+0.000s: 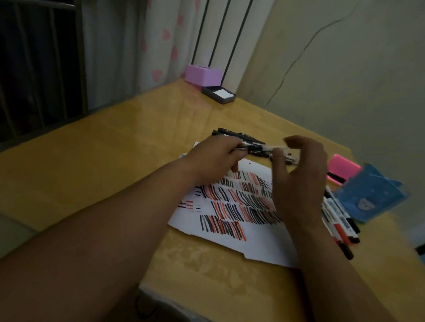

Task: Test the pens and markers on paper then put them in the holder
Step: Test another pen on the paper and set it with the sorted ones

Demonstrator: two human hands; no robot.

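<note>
A white sheet of paper point(256, 242) covered with rows of black and red test strokes lies on the yellow table. Above it my left hand point(216, 160) grips one end of a clear-barrelled pen point(258, 150). My right hand point(299, 178) pinches the pen's other end with thumb and fingertips. A pile of black pens point(237, 135) lies just beyond the paper. Several markers point(339, 222) with white barrels and black or red caps lie right of the paper. A pink holder point(202, 76) stands at the table's far corner.
A small dark tray with a white pad point(220, 94) sits in front of the pink holder. A pink box point(343, 166) and a blue pouch point(370, 196) lie at the right edge of the table point(106, 147). Curtain and window bars stand behind.
</note>
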